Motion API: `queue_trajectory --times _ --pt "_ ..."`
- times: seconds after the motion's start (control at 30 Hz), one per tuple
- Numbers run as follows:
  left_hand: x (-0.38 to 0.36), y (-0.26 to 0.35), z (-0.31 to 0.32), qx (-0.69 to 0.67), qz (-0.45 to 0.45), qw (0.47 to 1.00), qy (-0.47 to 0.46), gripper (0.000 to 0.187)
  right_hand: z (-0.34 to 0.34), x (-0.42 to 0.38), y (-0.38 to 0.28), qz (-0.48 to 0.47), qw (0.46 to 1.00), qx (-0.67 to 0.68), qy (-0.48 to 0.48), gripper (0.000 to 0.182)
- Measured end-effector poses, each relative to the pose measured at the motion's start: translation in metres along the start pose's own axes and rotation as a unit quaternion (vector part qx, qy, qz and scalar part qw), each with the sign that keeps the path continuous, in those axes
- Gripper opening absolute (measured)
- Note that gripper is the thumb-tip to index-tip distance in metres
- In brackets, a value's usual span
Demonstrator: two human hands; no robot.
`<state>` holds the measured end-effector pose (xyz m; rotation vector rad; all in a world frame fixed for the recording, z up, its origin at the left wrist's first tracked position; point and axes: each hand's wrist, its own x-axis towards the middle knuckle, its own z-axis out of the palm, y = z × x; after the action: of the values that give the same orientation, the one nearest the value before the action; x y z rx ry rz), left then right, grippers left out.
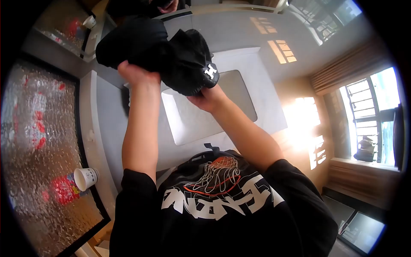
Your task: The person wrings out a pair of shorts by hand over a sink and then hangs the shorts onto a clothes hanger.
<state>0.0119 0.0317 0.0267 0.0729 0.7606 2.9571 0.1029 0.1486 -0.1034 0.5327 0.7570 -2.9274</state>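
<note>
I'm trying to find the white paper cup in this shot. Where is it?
In the head view the white paper cup lies on its side at the lower left, on the textured glass surface beside a red packet, just left of the person's left sleeve.

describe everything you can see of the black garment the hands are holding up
The black garment is soft, matte fabric, bunched into a rumpled mass with two bulging lobes rather than spread flat. A small white letter H mark shows on its lower right fold. It is held up in the air in front of the grey surface with the pale rectangular panel. The left hand grips its underside on the left, the right hand pinches its lower edge near the mark. How it is cut, sleeves or hood, cannot be told.
</note>
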Motion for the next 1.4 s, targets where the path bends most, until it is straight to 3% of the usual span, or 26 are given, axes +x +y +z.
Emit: queue_trajectory --times 0.07,0.13,0.2,0.3,0.43,0.47,0.6,0.83,1.13,1.33,1.4 --pt "0.005 0.003 -0.003 -0.004 0.005 1.0 -0.005 0.055 0.004 -0.005 -0.007 0.036 0.997 -0.033 0.052 0.016" --pt "0.003 0.004 0.001 0.014 0.015 1.0 -0.005 0.054 0.009 -0.015 -0.012 0.052 0.97 -0.235 0.046 0.02" --pt "0.007 0.004 0.0 0.019 0.019 1.0 -0.015 0.052 0.033 -0.034 -0.016 0.058 0.902 -0.424 0.061 0.021" --pt "0.018 0.004 0.0 -0.035 0.019 0.994 -0.104 0.055 0.036 -0.035 -0.033 0.07 0.836 -0.544 -0.035 0.022" --pt "0.014 0.002 0.009 -0.05 0.047 0.996 -0.065 0.053 0.023 -0.03 -0.051 0.092 0.891 -0.443 -0.03 0.028" --pt "0.015 0.001 0.007 -0.055 0.05 0.995 -0.071 0.053 0.022 -0.031 -0.046 0.044 0.904 -0.425 0.0 0.029" --pt "0.027 -0.005 -0.003 -0.076 0.058 0.99 -0.1 0.052 0.018 -0.017 -0.028 0.017 0.952 -0.299 0.066 0.036" --pt "0.023 -0.015 -0.007 -0.099 0.057 0.985 -0.128 0.051 0.018 -0.005 -0.015 -0.032 0.983 -0.173 0.062 0.035" --pt "0.028 -0.024 -0.013 -0.11 0.04 0.987 -0.111 0.052 0.024 0.001 -0.02 -0.079 0.973 -0.209 0.05 0.033" --pt "0.03 -0.029 -0.016 -0.113 0.036 0.987 -0.108 0.052 0.024 -0.001 -0.021 -0.071 0.964 -0.231 0.109 0.035" --pt "0.03 -0.03 -0.016 -0.114 0.036 0.987 -0.107 0.052 0.014 -0.001 -0.028 -0.045 0.972 -0.228 0.039 0.028"
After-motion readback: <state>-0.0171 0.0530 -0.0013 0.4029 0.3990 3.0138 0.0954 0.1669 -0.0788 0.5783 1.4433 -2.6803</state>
